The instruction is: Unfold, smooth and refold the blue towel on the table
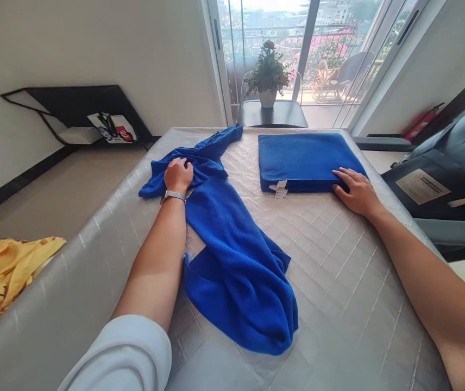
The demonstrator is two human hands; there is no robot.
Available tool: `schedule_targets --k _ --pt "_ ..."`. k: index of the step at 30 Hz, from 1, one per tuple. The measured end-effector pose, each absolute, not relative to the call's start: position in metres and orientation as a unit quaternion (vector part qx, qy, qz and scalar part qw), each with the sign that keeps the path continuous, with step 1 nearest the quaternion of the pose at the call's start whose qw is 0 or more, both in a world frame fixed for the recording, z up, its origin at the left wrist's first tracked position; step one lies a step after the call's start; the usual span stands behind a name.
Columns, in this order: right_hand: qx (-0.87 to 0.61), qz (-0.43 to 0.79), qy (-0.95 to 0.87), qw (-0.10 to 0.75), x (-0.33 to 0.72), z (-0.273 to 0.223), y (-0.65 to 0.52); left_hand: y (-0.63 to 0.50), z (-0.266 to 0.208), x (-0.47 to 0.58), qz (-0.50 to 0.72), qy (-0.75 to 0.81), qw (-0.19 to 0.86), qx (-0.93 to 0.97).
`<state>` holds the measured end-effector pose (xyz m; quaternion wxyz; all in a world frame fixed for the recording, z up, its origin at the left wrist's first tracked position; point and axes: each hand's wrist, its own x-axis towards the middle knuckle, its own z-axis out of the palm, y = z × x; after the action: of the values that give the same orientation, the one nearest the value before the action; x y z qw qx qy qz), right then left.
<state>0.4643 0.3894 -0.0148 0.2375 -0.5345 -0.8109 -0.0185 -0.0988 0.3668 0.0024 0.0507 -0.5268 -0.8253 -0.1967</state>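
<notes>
A crumpled blue fleece cloth (236, 244) stretches over the mattress from the far left toward the near middle, with its near end twisted and bunched. My left hand (178, 175), wearing a watch, is on its far rumpled part with the fingers curled into the fabric. To the right, a neatly folded stack of blue cloth (300, 157) lies flat near the far edge, and white tags (280, 189) stick out at its front. My right hand (355, 190) rests on the stack's right front corner, fingers extended and apart.
The quilted silvery mattress (330, 293) carries both cloths. Yellow fabric (8, 277) lies low at the left. Beyond the far edge, a potted plant (268, 76) stands on a chair (271, 113) by the glass door. A dark bag (423, 184) sits at the right.
</notes>
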Motion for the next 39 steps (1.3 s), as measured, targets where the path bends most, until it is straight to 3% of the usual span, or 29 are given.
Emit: schedule_targets --k 3,5,9,14,18,24,27,32,36,39 --pt "-0.538 -0.012 -0.808 0.237 0.463 -0.014 0.389 0.365 0.03 -0.091 -0.194 -0.832 0.095 -0.51" --pt "-0.539 -0.009 -0.809 0.235 0.463 -0.012 0.388 0.363 0.054 -0.081 -0.13 -0.843 0.019 -0.521" --pt "-0.54 -0.011 -0.809 0.232 0.462 -0.011 0.387 0.358 0.089 -0.057 0.029 -0.818 -0.25 -0.518" --pt "-0.539 -0.016 -0.808 0.237 0.463 -0.013 0.388 0.356 0.09 -0.043 0.097 -0.745 -0.285 -0.596" --pt "-0.54 -0.024 -0.81 0.227 0.46 -0.01 0.385 0.349 0.105 -0.038 0.035 -0.692 -0.252 -0.676" --pt "-0.547 -0.084 -0.789 0.269 0.433 0.014 0.347 0.295 0.167 -0.006 -0.271 -0.492 -0.283 -0.777" --pt "-0.49 0.037 -0.822 0.288 0.386 0.03 0.305 0.255 0.193 0.019 -0.353 -0.407 -0.281 -0.794" --pt "-0.355 0.422 -0.751 0.364 0.282 0.07 0.216 0.189 0.219 0.053 -0.347 -0.328 -0.207 -0.854" --pt "-0.277 0.48 -0.768 0.32 0.245 0.106 0.164 0.145 0.227 0.062 -0.326 -0.307 -0.15 -0.882" --pt "-0.248 0.537 -0.754 0.285 0.249 0.124 0.137 0.121 0.234 0.052 -0.377 -0.318 -0.113 -0.862"
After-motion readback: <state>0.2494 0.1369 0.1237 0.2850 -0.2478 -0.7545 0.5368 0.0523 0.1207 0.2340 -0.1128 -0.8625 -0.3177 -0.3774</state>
